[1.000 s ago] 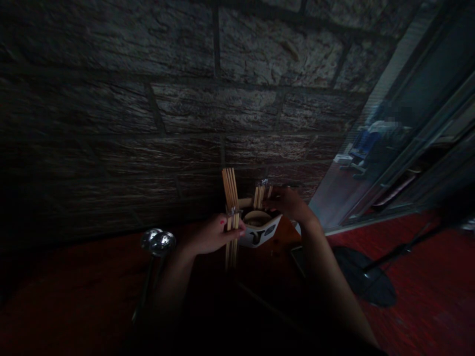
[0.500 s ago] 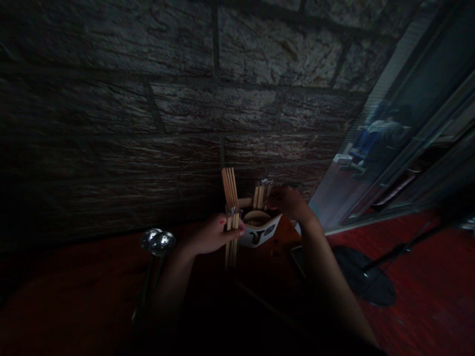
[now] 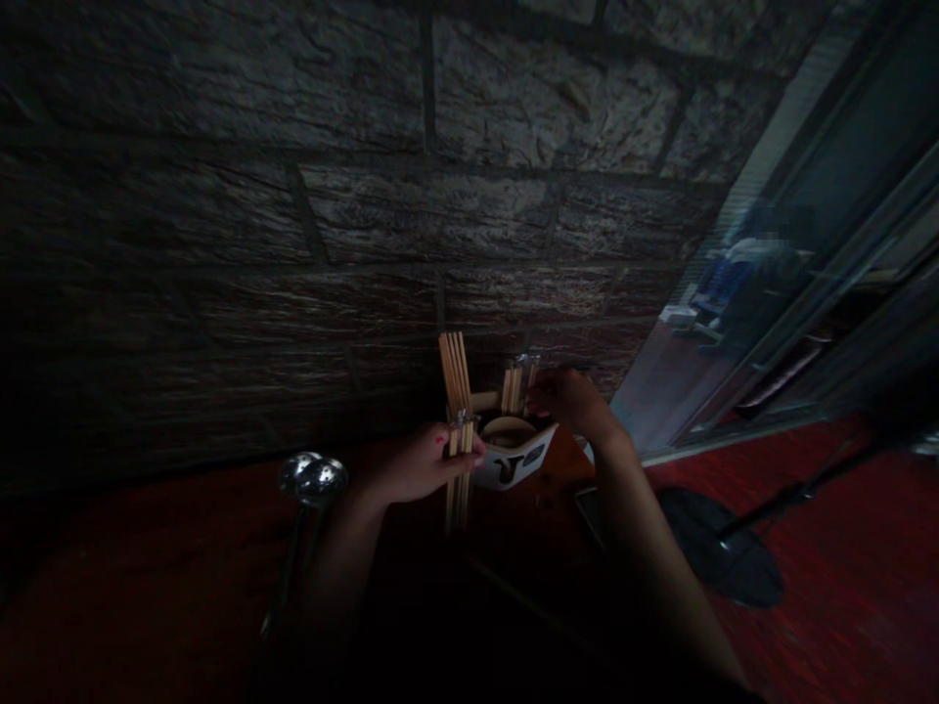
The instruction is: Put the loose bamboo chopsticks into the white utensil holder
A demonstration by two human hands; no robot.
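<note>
My left hand (image 3: 422, 462) is closed round a bundle of wrapped wooden chopsticks (image 3: 459, 494), held upright in front of the box. Just above it, longer bare chopsticks (image 3: 455, 367) rise; whether they stand in the box or in my hand I cannot tell. My right hand (image 3: 568, 399) is at the back right of a white box (image 3: 506, 473) with dark printing, its fingers closed on wrapped chopsticks (image 3: 531, 374) there. More short chopsticks (image 3: 512, 389) stand beside those fingers. A round container (image 3: 508, 426) sits inside the box.
Two metal ladles (image 3: 314, 479) lie left of my left forearm on the dark red table (image 3: 183, 567). A flat dark object (image 3: 588, 513) is beside my right forearm. A stone wall (image 3: 367, 225) rises behind. At right are a round black stand base (image 3: 723, 548) and a glass panel (image 3: 660, 362).
Almost nothing differs. Both hands keep their places, and the chopsticks by my right fingers have shifted very slightly.
</note>
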